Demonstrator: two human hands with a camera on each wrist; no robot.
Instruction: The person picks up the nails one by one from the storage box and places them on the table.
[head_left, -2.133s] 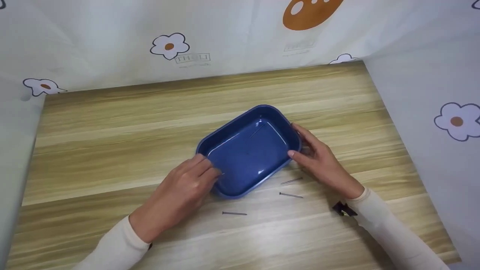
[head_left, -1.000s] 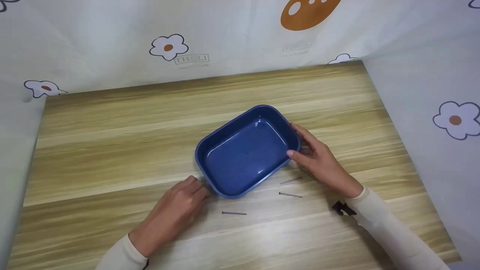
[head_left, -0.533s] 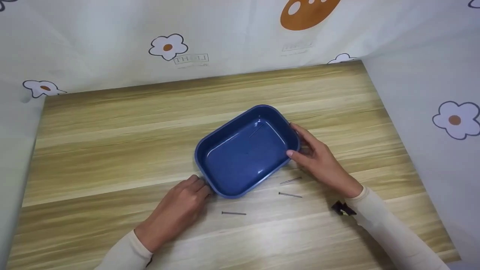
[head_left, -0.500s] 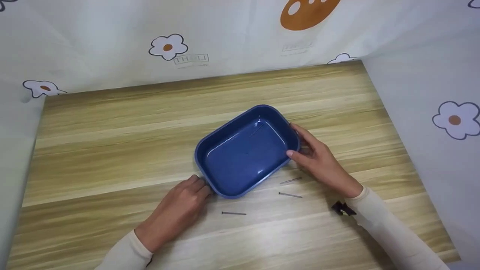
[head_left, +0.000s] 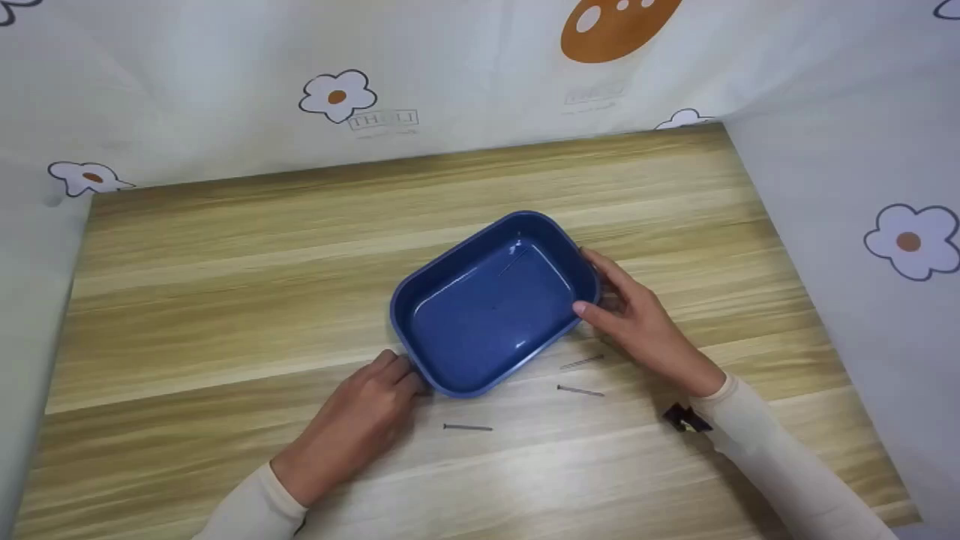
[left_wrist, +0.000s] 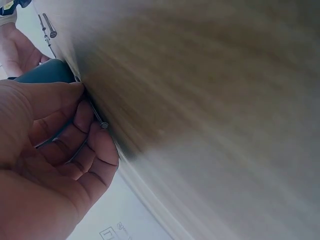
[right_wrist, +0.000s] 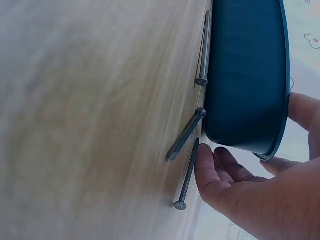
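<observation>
A blue rectangular tray (head_left: 480,322) sits tilted across the table, with one nail (head_left: 512,262) on its floor. My right hand (head_left: 649,326) holds its right corner, thumb on the rim and fingers around the outer wall. Just outside the tray's lower left corner, my left hand (head_left: 360,420) is low at the table. In the left wrist view its thumb and curled fingers pinch a nail (left_wrist: 101,120), whose head shows; the head view hides it. Three loose nails lie in front of the tray: one nail (head_left: 467,427) near the left hand, two nails (head_left: 580,390) nearer the right.
The wood-grain table (head_left: 225,285) stretches out on all sides of the tray. A pale curtain (head_left: 465,60) printed with flowers stands along its back and right edges. A dark clip-like piece (head_left: 686,418) is on the right sleeve (head_left: 780,457).
My left hand, with a nail in its fingers, has moved from over the tray's lower left corner down to the table outside it. The tray and right hand have stayed put.
</observation>
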